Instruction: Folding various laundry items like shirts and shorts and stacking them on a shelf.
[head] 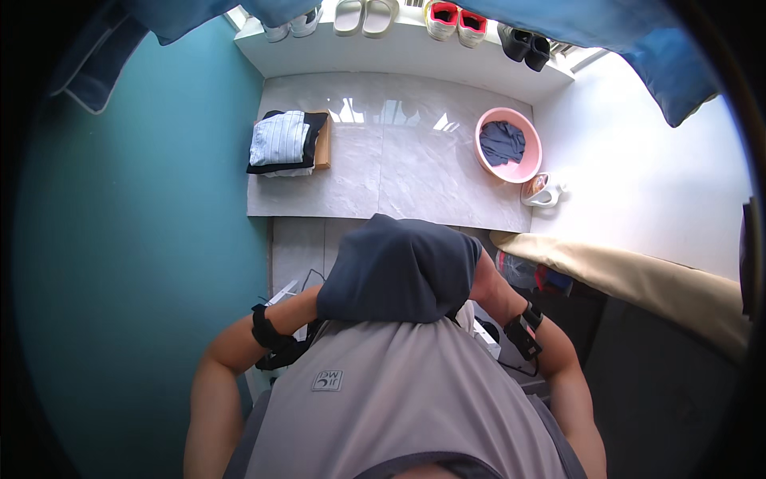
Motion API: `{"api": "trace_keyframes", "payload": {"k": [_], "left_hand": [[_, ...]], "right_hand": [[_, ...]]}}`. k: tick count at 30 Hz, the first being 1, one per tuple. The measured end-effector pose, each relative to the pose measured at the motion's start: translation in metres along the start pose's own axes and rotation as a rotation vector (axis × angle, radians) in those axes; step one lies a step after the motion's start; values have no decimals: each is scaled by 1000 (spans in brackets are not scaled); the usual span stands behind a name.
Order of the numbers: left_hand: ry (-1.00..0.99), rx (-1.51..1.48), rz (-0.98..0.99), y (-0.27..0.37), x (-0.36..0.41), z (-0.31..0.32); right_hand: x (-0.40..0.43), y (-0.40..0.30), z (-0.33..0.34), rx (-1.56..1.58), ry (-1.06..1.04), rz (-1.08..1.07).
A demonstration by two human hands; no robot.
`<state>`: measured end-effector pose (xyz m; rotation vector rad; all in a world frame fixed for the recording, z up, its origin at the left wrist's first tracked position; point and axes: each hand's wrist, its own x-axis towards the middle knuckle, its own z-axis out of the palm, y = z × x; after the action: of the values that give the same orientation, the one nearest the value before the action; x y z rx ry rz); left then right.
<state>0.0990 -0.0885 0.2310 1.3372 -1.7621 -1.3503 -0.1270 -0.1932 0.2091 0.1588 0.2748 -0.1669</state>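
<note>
A dark grey-blue cloth garment [404,269] is bunched up in front of my chest, its folds raised into a rounded shape. Both my forearms run into it from the sides, and the fabric covers both hands, so their grip is hidden. On the left, a black strap [269,329] circles my forearm. My right arm wears a black band with a small device [525,338] and a cable. Ahead on the marble-look ledge [401,179] lies a stack of folded clothes [281,141], a striped piece on top. A pink basin [538,146] with a dark cloth [502,142] stands at the right.
A white detergent jug [544,191] lies beside the basin. Several pairs of footwear, among them grey slides [365,17] and black shoes [523,45], line the windowsill. Blue fabric [550,24] hangs overhead. A beige padded board [628,281] runs along the right wall; a teal wall [149,209] bounds the left.
</note>
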Motion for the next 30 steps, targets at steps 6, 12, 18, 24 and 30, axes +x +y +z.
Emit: {"api": "trace_keyframes", "payload": {"k": [6,12,18,24,30], "left_hand": [[19,-168,-227,13,8,-3],[16,-459,-167,13,15,4],[-81,-132,11,66,31,-10],[-38,-161,91,54,47,9],[-510,338,-71,79,69,9]], "right_hand": [[-4,-8,22,-232,96,-70],[-6,-15,39,-223,277,-31],[-24,-19,36,-215,448,-43],[-44,-46,15,-417,522,70],[-44,-62,25,-1152,836,-211]]}}
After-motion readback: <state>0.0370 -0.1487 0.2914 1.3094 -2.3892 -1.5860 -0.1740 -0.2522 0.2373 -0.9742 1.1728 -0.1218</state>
